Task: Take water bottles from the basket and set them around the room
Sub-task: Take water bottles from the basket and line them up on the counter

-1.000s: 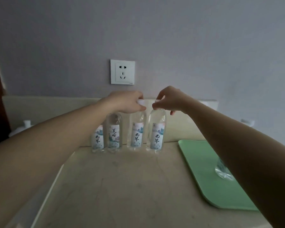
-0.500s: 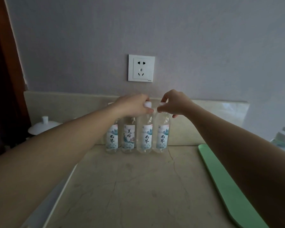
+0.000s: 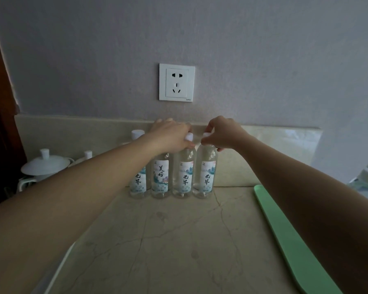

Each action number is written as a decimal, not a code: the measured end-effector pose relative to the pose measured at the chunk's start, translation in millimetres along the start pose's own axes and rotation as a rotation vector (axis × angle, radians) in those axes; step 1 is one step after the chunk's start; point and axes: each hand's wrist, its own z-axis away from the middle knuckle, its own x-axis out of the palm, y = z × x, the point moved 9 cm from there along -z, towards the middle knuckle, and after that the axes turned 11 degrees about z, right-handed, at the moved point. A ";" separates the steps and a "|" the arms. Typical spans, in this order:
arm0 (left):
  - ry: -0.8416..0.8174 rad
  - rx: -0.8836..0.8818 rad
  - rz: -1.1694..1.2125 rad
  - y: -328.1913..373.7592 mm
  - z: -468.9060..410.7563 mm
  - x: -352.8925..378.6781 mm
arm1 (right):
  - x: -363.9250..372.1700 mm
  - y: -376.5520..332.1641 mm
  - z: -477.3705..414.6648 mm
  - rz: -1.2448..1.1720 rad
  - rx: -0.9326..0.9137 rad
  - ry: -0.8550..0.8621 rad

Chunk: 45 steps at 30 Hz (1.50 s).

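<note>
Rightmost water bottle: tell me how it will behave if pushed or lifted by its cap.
Tall with a narrow base, the rightmost water bottle would probably tip if pushed high up, though the neighbouring bottle beside it may brace it. It looks full, so likely heavy for its size. The right hand pinches only the cap, so it might swing when lifted.

Both bare arms stretch forward, the forearms slanting inward so the two hands end up close together, a narrow gap between their knuckles. The left hand (image 3: 170,135) lies palm down, wrist level, its fingers curled over the top of the second-last bottle (image 3: 183,168), whose white cap peeks out on the hand's thumb side. The right hand (image 3: 224,132) arches higher, thumb and forefinger pinching the cap of the last bottle (image 3: 206,168) just below it, the other fingers tucked under.
</note>
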 end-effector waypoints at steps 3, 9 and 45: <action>-0.019 -0.004 -0.001 -1.0 -2.4 2.2 | 0.6 0.7 -2.5 0.010 0.003 -0.007; -0.010 0.004 0.047 -1.8 -4.4 0.3 | 4.2 0.9 -4.9 0.078 -0.003 -0.064; -0.063 -0.111 0.070 -90.4 61.0 -35.2 | 17.1 -125.5 -6.6 0.111 -0.283 0.044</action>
